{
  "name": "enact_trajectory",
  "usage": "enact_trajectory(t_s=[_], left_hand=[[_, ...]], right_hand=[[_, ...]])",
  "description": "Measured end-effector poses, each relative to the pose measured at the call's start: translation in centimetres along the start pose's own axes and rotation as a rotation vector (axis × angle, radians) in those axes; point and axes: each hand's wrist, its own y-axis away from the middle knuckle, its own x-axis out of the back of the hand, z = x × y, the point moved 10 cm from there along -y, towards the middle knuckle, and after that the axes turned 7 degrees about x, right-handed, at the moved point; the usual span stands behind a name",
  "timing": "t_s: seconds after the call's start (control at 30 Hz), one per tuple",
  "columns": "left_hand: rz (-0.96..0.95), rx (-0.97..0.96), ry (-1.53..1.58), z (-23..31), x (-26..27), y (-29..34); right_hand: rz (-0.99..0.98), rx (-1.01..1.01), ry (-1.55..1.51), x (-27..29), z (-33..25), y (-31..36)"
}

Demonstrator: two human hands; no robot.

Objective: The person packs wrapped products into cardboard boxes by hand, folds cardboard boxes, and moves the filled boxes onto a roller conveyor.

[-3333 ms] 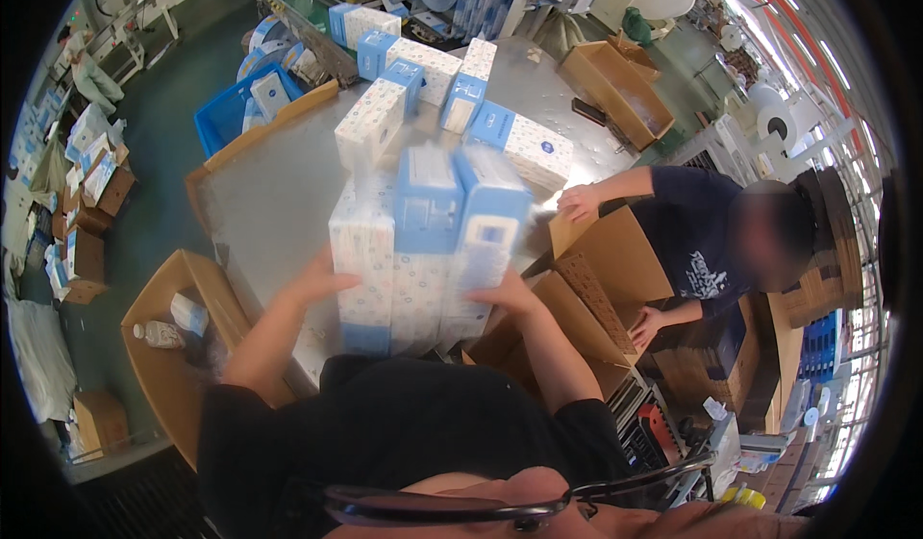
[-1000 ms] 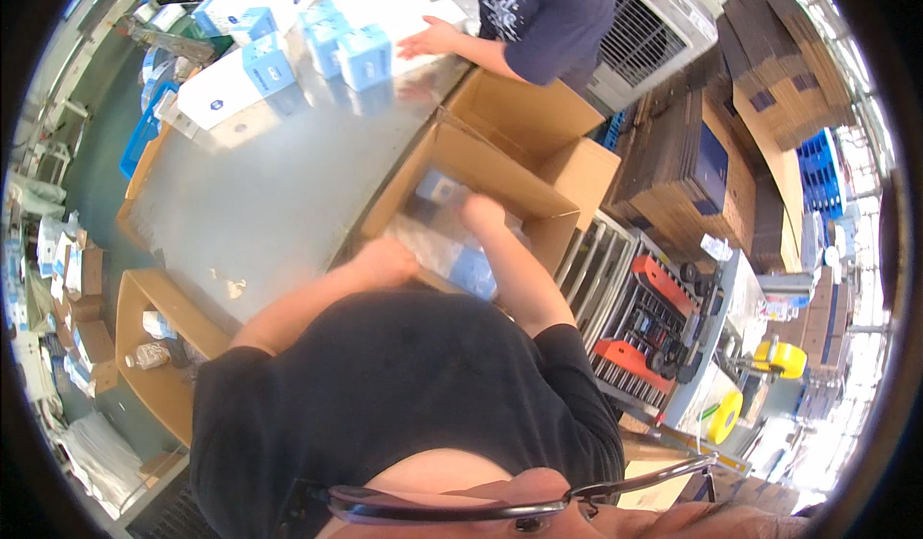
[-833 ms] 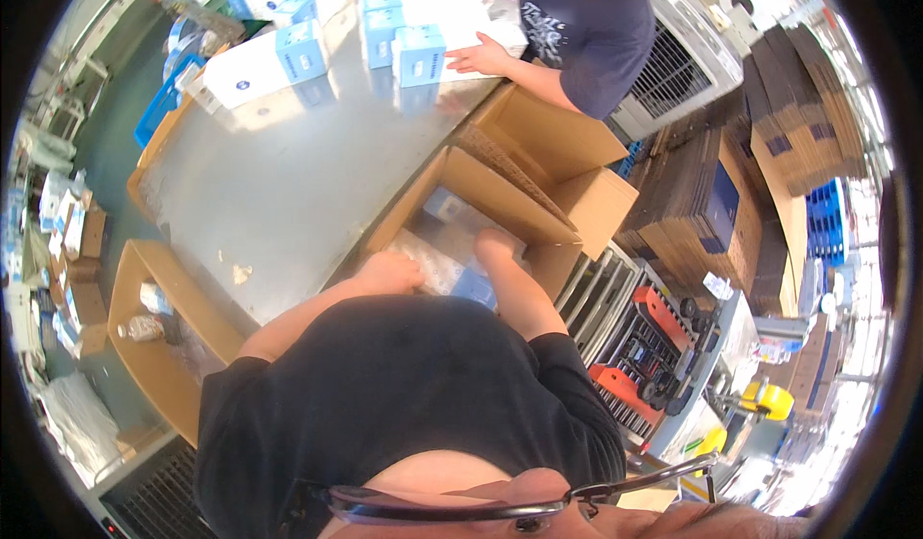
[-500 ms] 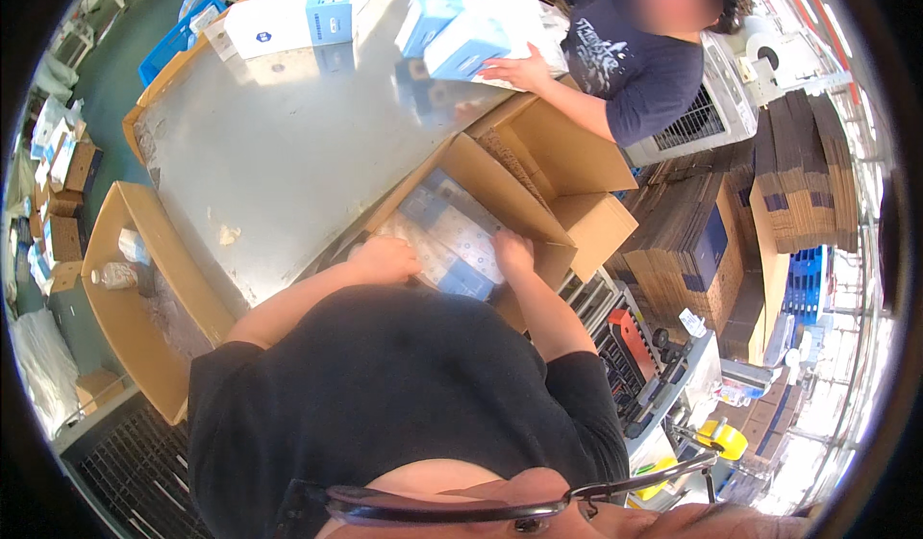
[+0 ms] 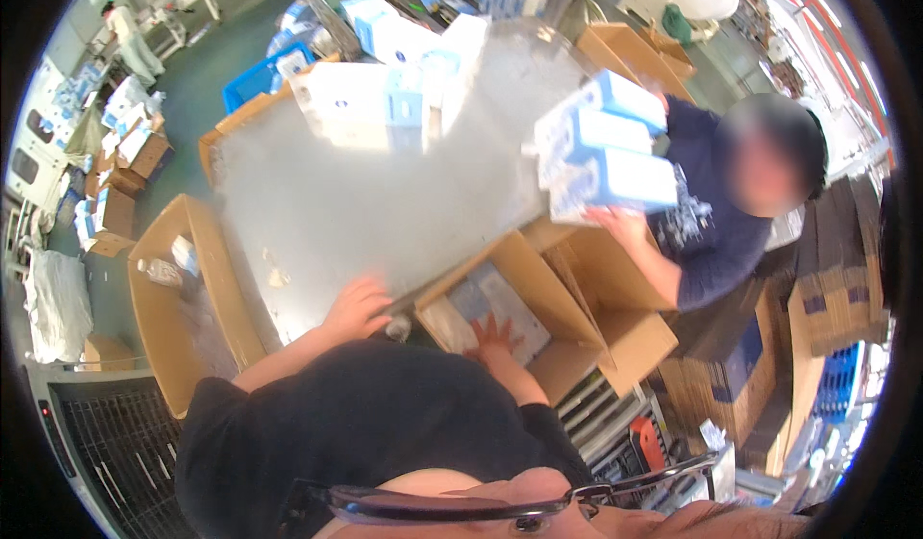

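My right hand (image 5: 495, 337) is inside an open cardboard carton (image 5: 555, 294), fingers spread over the white and blue packs (image 5: 503, 300) lying there. It presses or rests on them without gripping. Over the near edge of the metal table (image 5: 327, 207) is my left hand (image 5: 358, 306), slightly blurred, its fingers stretched out and holding nothing. A small clear round object (image 5: 398, 327) shows just beside it, too blurred to name. Across the carton, a co-worker holds a stack of blue and white boxes (image 5: 611, 150) in both hands.
A second open carton (image 5: 615, 275) adjoins mine on the right. White and blue boxes (image 5: 356, 101) stand at the table's far side. On the left is a long carton (image 5: 159, 323) with a plastic bottle (image 5: 160, 272). Flattened cartons (image 5: 726, 366) are stacked at the right.
My left hand has left the carton and moved over the table edge. My right hand now lies spread on the packs. The co-worker's boxes are lifted upright, nearer the carton. The view has shifted.
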Motion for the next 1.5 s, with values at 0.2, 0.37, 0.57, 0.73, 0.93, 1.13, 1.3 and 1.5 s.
enact_trajectory(t_s=[0.2, 0.37, 0.57, 0.73, 0.93, 1.13, 1.3, 1.5], left_hand=[[-0.029, 0.294, -0.114, -11.4, 4.3, 3.0], [0.015, 0.287, -0.194, -23.2, 6.4, -6.9], [0.092, 0.157, -0.360, -34.1, 11.9, -29.9], [-0.103, 0.187, -0.314, -35.5, 12.3, -37.2], [-0.070, 0.122, -0.392, -37.9, 12.5, -30.9], [-0.324, 0.466, -0.345, -38.1, 17.9, -19.0], [-0.371, 0.874, 0.154, -39.4, 19.1, -9.4], [0.269, 0.807, 1.065, -40.5, 15.4, -7.9]], right_hand=[[-0.037, -0.144, -0.117, -1.4, 1.2, -2.0], [-0.049, -0.054, -0.239, 0.0, 2.6, -3.8], [1.453, 0.176, -0.367, 25.4, -2.6, 8.5], [1.337, 0.475, -0.212, 39.3, -10.4, 3.6], [1.113, 0.677, 0.038, 54.6, -19.1, -9.9], [0.935, 0.534, 0.591, 62.9, -26.1, -21.6], [0.433, 0.430, 0.393, 61.1, -29.5, -23.9], [0.368, 0.568, -0.063, 51.9, -31.4, -23.6]])
